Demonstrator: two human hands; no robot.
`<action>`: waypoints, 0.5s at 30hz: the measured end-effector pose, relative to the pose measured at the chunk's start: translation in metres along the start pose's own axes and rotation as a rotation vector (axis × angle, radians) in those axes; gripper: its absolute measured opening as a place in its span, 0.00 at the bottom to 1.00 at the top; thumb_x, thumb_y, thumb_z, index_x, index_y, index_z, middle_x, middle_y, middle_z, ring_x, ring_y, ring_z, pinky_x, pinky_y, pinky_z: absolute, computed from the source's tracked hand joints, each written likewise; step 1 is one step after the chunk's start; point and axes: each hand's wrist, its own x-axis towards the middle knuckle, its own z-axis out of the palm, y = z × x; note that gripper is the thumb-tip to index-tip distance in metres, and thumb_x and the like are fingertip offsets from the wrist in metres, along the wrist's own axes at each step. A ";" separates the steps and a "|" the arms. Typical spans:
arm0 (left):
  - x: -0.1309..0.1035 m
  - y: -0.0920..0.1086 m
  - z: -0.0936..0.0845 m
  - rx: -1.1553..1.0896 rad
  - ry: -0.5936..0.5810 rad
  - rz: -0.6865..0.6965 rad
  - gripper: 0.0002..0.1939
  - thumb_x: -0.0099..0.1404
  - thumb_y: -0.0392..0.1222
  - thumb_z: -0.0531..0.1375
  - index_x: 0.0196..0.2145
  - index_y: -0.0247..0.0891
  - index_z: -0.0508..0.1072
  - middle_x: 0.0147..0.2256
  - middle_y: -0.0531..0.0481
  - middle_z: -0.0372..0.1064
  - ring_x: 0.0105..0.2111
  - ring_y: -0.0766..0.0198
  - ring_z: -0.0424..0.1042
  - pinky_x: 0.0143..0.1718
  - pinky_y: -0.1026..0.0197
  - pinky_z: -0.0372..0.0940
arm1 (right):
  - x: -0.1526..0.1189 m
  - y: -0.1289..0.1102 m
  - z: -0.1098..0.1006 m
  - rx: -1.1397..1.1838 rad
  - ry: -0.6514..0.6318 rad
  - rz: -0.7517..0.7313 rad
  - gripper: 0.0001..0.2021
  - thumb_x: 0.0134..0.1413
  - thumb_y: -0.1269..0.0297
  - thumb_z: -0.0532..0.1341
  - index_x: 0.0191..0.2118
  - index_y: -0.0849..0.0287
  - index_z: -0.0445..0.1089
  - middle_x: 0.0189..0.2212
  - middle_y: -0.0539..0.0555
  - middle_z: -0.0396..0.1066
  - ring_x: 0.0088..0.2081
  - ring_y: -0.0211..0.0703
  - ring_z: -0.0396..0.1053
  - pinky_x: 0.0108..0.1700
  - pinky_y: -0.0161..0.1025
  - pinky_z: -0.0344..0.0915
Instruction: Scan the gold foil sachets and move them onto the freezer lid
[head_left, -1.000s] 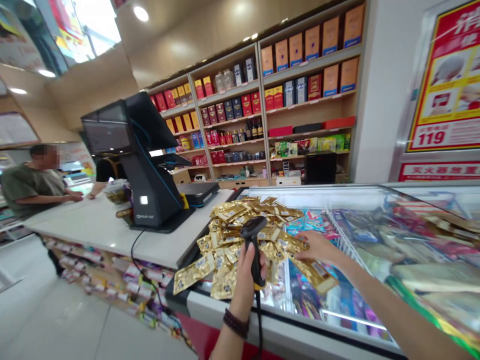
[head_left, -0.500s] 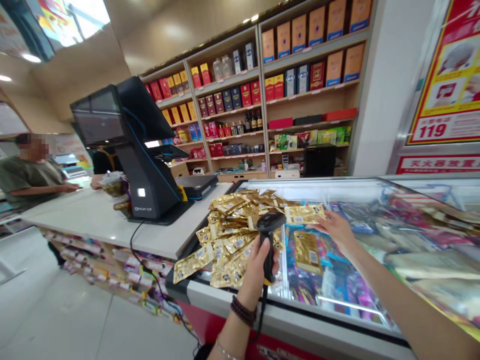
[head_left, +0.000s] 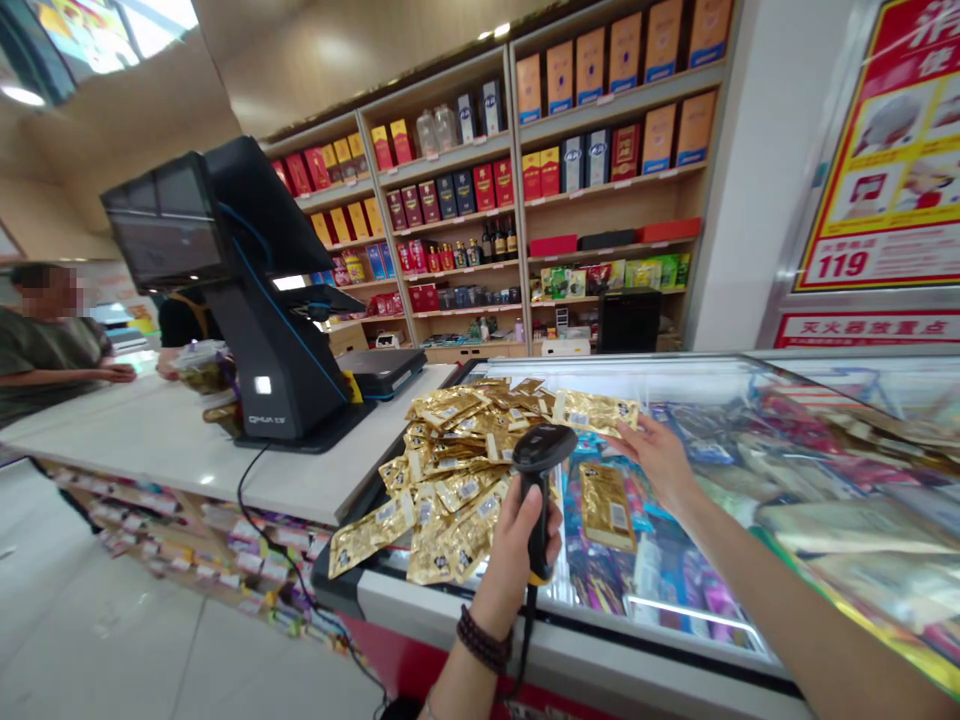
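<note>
My left hand (head_left: 517, 545) is wrapped round the handle of a black barcode scanner (head_left: 541, 450), its head tipped up and its cord hanging below. My right hand (head_left: 656, 455) pinches the right end of a gold foil packet (head_left: 596, 411), held above the freezer's glass top. Left of the scanner lies a heap of similar gold packets (head_left: 450, 480), spread over the freezer's left edge. One single gold packet (head_left: 607, 507) rests flat on the glass, between the scanner and my right forearm.
The chest freezer (head_left: 405, 597) holds colourful bags under its glass. To the left, a white counter (head_left: 300, 480) carries a black checkout terminal (head_left: 277, 350) with a cable running down. A person (head_left: 52, 330) stands beyond it. Shelves (head_left: 450, 225) of boxes line the back wall.
The view has turned slightly to the right, so most things sit further left. Both hands keep their holds on the scanner and the packet, with little other movement.
</note>
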 end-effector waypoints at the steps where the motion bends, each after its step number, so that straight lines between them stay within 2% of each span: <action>1: 0.000 0.000 0.000 0.000 -0.004 0.005 0.31 0.58 0.69 0.69 0.39 0.41 0.64 0.24 0.60 0.64 0.16 0.75 0.59 0.17 0.69 0.48 | 0.000 0.000 0.000 -0.003 -0.002 0.002 0.23 0.43 0.57 0.79 0.44 0.57 0.75 0.37 0.55 0.81 0.41 0.51 0.82 0.51 0.42 0.80; 15: -0.002 -0.001 -0.001 -0.013 -0.005 0.004 0.33 0.57 0.70 0.69 0.41 0.41 0.65 0.24 0.61 0.63 0.16 0.75 0.58 0.17 0.70 0.49 | -0.005 -0.005 0.001 -0.040 -0.033 0.020 0.18 0.45 0.59 0.77 0.42 0.54 0.76 0.36 0.51 0.81 0.40 0.49 0.82 0.56 0.47 0.77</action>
